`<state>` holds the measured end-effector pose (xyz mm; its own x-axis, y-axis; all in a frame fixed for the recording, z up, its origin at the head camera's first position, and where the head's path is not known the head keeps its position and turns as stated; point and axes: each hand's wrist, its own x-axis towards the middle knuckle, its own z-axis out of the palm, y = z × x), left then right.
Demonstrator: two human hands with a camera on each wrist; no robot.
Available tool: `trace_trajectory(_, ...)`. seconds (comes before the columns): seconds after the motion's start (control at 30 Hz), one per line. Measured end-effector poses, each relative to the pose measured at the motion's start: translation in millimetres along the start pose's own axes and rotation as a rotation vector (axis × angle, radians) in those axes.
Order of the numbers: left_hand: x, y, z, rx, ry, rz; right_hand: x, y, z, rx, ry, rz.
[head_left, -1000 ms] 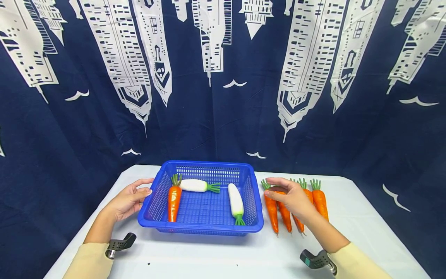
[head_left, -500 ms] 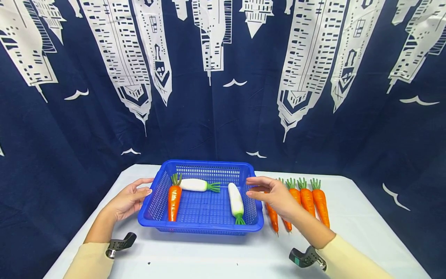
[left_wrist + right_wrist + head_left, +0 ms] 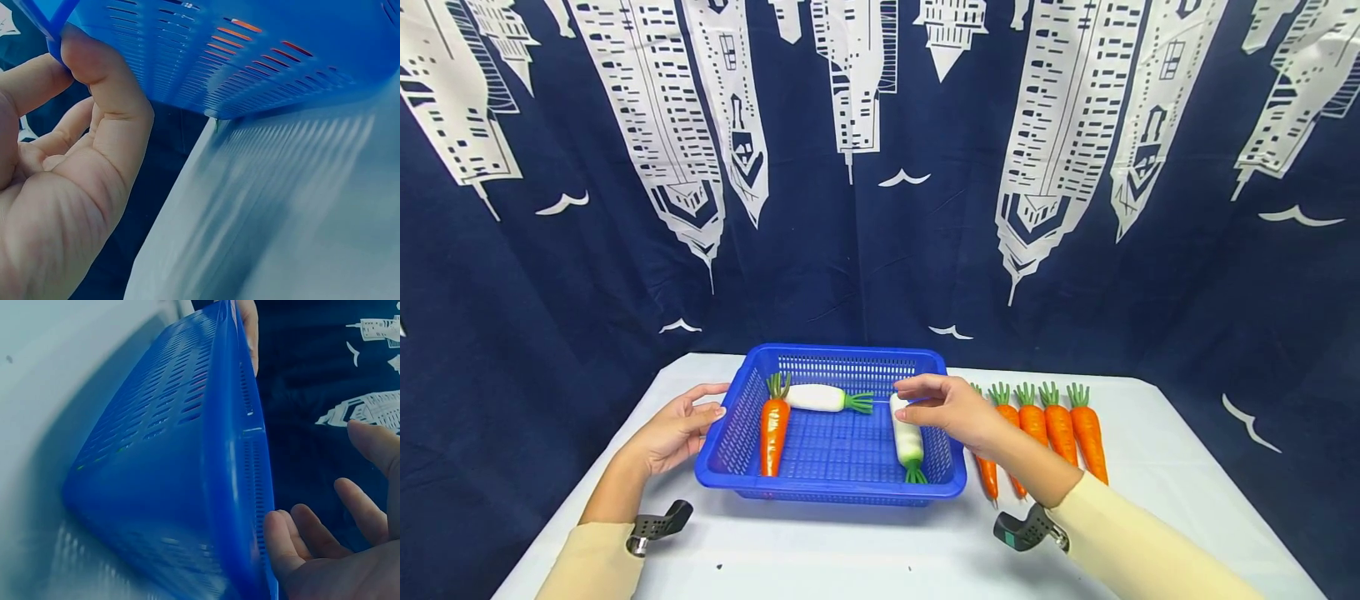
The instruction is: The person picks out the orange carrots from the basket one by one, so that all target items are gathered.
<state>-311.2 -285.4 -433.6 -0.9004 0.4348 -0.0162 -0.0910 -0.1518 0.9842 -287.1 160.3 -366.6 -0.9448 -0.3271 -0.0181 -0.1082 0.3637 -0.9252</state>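
Observation:
My left hand (image 3: pixel 679 429) pinches the left rim of a blue plastic basket (image 3: pixel 842 487); in the left wrist view the thumb and a finger (image 3: pixel 109 94) meet at that rim. Inside the basket lie a carrot (image 3: pixel 774 442) on the left, a white radish (image 3: pixel 815 398) along the back and another white radish (image 3: pixel 908 446) on the right. Over this right-hand radish hovers my right hand (image 3: pixel 955 412), fingers relaxed and holding nothing. The right wrist view has the fingers (image 3: pixel 281 544) beside the basket's rim; whether they touch anything is unclear.
Several carrots (image 3: pixel 1060 433) lie in a row on the white table (image 3: pixel 820 550) to the right of the basket, partly behind my right forearm. A dark blue curtain (image 3: pixel 850 275) with white building prints hangs behind the table.
My right hand has moved left from above the carrots, across the basket's right rim, to over the right radish. The left hand stays at the rim.

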Motion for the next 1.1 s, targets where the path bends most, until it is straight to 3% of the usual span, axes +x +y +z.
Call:
trace_trajectory(0.47, 0.1, 1.2, 0.5, 0.014, 0.012, -0.018, 26.1, -19.5, 26.1, 0.080, -0.159, 0.015)
trace_trajectory(0.87, -0.3, 1.6, -0.3, 0.011, 0.007, -0.012, 47.9, -37.4, 56.7, 0.044, -0.255, 0.008)
trace_trajectory(1.1, 0.6, 0.8, 1.2, 0.022, 0.020, -0.027, 59.8, -44.4, 73.9, 0.019, -0.259, 0.029)
